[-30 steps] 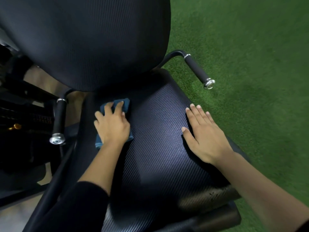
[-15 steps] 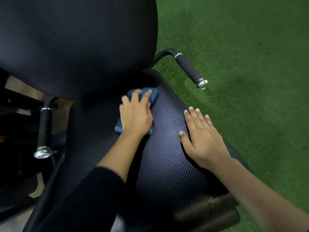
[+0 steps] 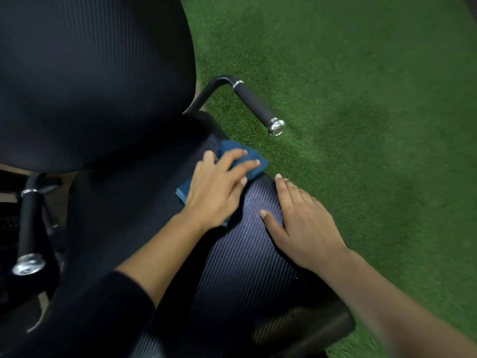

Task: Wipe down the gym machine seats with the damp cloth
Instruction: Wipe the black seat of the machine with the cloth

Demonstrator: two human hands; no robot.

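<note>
Sliding over from the seat's left side, the left hand (image 3: 216, 187) is now pressing the cloth (image 3: 254, 164) against the right rear edge of the seat (image 3: 245, 254).
Folded into a flat blue rectangle, the cloth is lying with its long axis diagonal, its far corner pointing toward the green turf (image 3: 361, 99) below the chrome cap of the right handle (image 3: 255, 104). The left hand's fingers are lying straight and spread on it, gripping nothing. The right hand (image 3: 302, 223) is resting flat and relaxed on the seat just beside it. Seat and rounded backrest (image 3: 90, 73) are showing black, ribbed, woven-look vinyl.
</note>
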